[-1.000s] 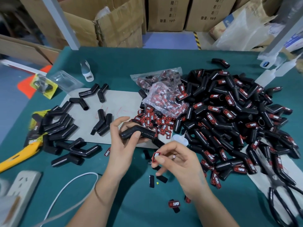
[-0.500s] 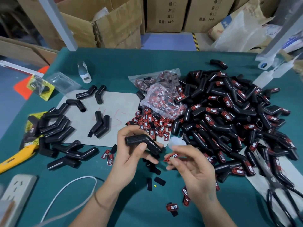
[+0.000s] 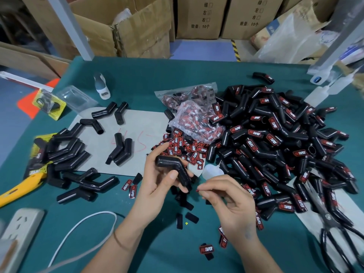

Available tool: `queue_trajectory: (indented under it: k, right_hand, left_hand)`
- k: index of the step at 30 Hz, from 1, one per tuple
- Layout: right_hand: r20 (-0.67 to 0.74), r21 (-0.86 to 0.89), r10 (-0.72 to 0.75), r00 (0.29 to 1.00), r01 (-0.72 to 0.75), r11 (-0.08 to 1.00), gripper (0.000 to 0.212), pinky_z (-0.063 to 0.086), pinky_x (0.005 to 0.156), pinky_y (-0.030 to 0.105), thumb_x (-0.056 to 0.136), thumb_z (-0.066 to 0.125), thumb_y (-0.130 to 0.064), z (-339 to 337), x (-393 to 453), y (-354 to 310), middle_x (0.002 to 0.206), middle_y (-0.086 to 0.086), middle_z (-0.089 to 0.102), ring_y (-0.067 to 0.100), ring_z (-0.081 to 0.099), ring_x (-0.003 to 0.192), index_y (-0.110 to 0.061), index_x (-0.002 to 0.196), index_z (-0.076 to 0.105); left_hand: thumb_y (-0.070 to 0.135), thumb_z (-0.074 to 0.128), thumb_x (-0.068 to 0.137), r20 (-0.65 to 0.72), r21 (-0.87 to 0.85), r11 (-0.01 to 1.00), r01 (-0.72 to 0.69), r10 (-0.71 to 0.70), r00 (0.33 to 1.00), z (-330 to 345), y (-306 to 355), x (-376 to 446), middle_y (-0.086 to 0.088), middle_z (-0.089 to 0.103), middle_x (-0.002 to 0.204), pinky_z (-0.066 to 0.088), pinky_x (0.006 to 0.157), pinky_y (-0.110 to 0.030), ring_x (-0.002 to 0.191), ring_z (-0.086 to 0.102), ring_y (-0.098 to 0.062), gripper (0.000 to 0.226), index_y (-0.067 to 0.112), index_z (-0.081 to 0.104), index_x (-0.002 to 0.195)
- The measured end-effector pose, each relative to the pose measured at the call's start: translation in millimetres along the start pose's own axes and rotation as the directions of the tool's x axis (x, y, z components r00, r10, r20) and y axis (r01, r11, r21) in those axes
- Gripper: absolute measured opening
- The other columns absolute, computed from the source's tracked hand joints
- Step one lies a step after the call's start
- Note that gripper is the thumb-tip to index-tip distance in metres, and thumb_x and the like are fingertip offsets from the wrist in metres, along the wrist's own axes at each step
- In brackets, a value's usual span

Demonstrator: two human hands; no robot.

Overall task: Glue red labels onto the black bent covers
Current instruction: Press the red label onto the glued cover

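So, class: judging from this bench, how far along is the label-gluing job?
Done: the big pile of labelled covers on the right carries red labels. In hand: the left hand grips a bare bent cover while the right hand pinches a red label. Left: the smaller group of unlabelled covers on the left, with loose labels waiting.

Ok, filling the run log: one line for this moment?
left hand: holds bent cover | right hand: pinches red label | label not yet on cover
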State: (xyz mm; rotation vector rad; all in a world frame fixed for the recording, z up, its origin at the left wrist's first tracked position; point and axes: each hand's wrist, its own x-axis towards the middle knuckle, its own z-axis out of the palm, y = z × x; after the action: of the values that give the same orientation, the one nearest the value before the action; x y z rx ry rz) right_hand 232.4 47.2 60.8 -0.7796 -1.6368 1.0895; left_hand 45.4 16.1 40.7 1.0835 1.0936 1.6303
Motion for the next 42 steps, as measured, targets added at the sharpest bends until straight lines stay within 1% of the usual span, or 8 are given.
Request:
queue_trajectory:
  k: [4, 10, 13, 17, 23, 29, 33, 42]
  right_hand:
    - [0.001, 0.133, 0.129, 0.992, -0.128, 0.983, 0.005, 0.062, 0.078, 0.038, 0.098, 0.071, -0.036, 3.3, -1.8, -4.8, 0.1, -0.003, 0.08, 0.024, 0.078, 0.091, -0.036, 0.102, 0.073]
    - [-0.02, 0.341, 0.279, 0.96, -0.256, 0.905, 0.01, 0.062, 0.072, 0.028, 0.089, 0.074, -0.017, 7.7, 0.4, -6.3, 0.09, 0.0, 0.07, 0.032, 0.079, 0.08, -0.026, 0.093, 0.075]
    - [0.004, 0.352, 0.315, 0.949, -0.296, 0.888, 0.007, 0.062, 0.073, 0.029, 0.089, 0.078, -0.026, 6.1, 1.0, -6.7, 0.089, 0.002, 0.071, 0.028, 0.079, 0.081, -0.027, 0.096, 0.077]
    - [0.054, 0.34, 0.357, 0.933, -0.353, 0.872, 0.021, 0.058, 0.069, 0.026, 0.083, 0.084, -0.045, 3.9, 2.0, -5.9, 0.089, 0.0, 0.071, 0.013, 0.068, 0.079, -0.026, 0.09, 0.077]
    - [0.133, 0.414, 0.462, 0.877, -0.472, 0.778, 0.032, 0.061, 0.067, 0.031, 0.075, 0.091, -0.048, 4.5, 2.6, -1.2, 0.082, -0.002, 0.069, 0.013, 0.068, 0.074, -0.024, 0.089, 0.076]
    - [0.135, 0.395, 0.472, 0.872, -0.484, 0.781, 0.024, 0.058, 0.067, 0.029, 0.08, 0.087, -0.043, 9.2, 3.2, -0.5, 0.084, -0.006, 0.064, 0.009, 0.064, 0.074, -0.025, 0.087, 0.072]
    - [0.135, 0.438, 0.464, 0.875, -0.473, 0.764, 0.016, 0.059, 0.067, 0.029, 0.082, 0.082, -0.023, 10.4, 3.3, 2.2, 0.085, -0.004, 0.066, 0.013, 0.065, 0.075, -0.023, 0.096, 0.073]
    - [0.102, 0.446, 0.447, 0.889, -0.443, 0.778, 0.019, 0.058, 0.07, 0.025, 0.079, 0.085, -0.02, 13.0, 9.8, 2.6, 0.081, -0.007, 0.067, 0.011, 0.065, 0.075, -0.022, 0.094, 0.073]
  left_hand:
    - [0.029, 0.061, 0.104, -0.01, 0.142, 0.99, 0.011, -0.01, 1.0, -3.1, -0.5, -3.7, -0.006, 0.072, 0.118, 0.06, 0.082, -0.034, 0.097, 0.073, -0.028, 0.061, 0.048, 0.035, 0.156]
    - [0.046, 0.061, 0.103, -0.007, 0.285, 0.958, 0.006, -0.004, 1.0, -7.1, -1.8, -8.5, -0.007, 0.049, 0.156, 0.042, 0.116, -0.032, 0.141, 0.051, -0.028, 0.061, 0.054, 0.033, 0.157]
    - [0.052, 0.061, 0.102, 0.018, 0.292, 0.956, -0.023, 0.019, 1.0, -6.6, -0.3, -9.0, 0.0, 0.054, 0.151, 0.043, 0.109, -0.021, 0.133, 0.057, -0.016, 0.062, 0.051, 0.033, 0.158]
    - [0.051, 0.063, 0.102, 0.024, 0.27, 0.963, -0.009, 0.003, 1.0, -6.8, -1.5, -9.7, -0.01, 0.055, 0.148, 0.045, 0.113, -0.032, 0.131, 0.059, -0.022, 0.063, 0.05, 0.034, 0.158]
    - [0.023, 0.059, 0.106, 0.1, 0.235, 0.971, -0.03, 0.006, 0.995, -4.4, 0.4, -9.5, 0.011, 0.066, 0.129, 0.05, 0.098, -0.02, 0.113, 0.065, -0.009, 0.062, 0.053, 0.036, 0.156]
    - [0.01, 0.054, 0.105, 0.166, 0.191, 0.981, -0.032, 0.0, 0.986, -3.0, -0.7, -8.9, 0.004, 0.067, 0.122, 0.054, 0.089, -0.019, 0.101, 0.066, -0.009, 0.07, 0.05, 0.033, 0.158]
    - [0.018, 0.056, 0.102, 0.167, 0.21, 0.977, -0.021, -0.014, 0.986, -5.3, -3.5, -9.0, 0.007, 0.067, 0.126, 0.049, 0.1, -0.021, 0.115, 0.063, -0.012, 0.068, 0.05, 0.033, 0.158]
    - [0.04, 0.064, 0.105, 0.126, 0.186, 0.982, 0.031, -0.055, 0.99, -11.8, -13.1, -2.0, -0.003, 0.064, 0.135, 0.047, 0.107, -0.03, 0.123, 0.061, -0.022, 0.069, 0.034, 0.028, 0.164]
